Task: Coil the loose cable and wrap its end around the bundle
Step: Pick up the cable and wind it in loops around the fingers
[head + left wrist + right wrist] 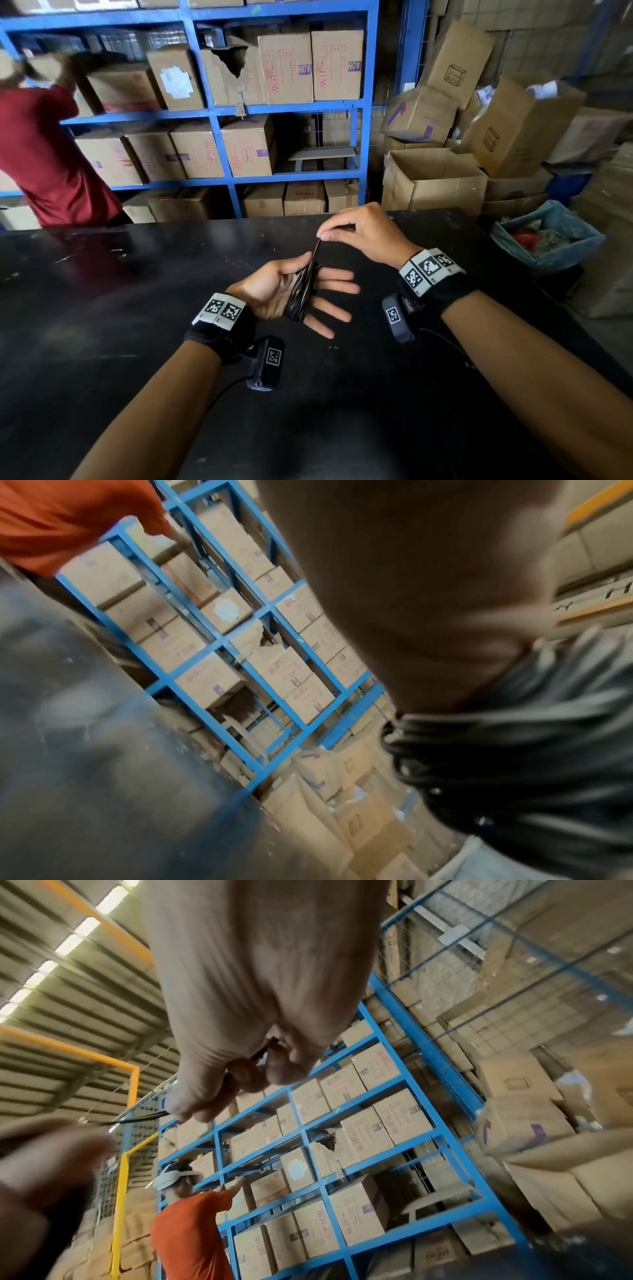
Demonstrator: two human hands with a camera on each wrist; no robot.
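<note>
Both hands hover above the black table (137, 308). Left hand (274, 294) is palm-up with fingers spread straight, and the black cable (301, 294) is wound in many turns across its palm, between thumb and fingers. Right hand (363, 233), just above and beyond the left, pinches the cable's free end between thumb and curled forefinger, the strand running taut down to the bundle.
</note>
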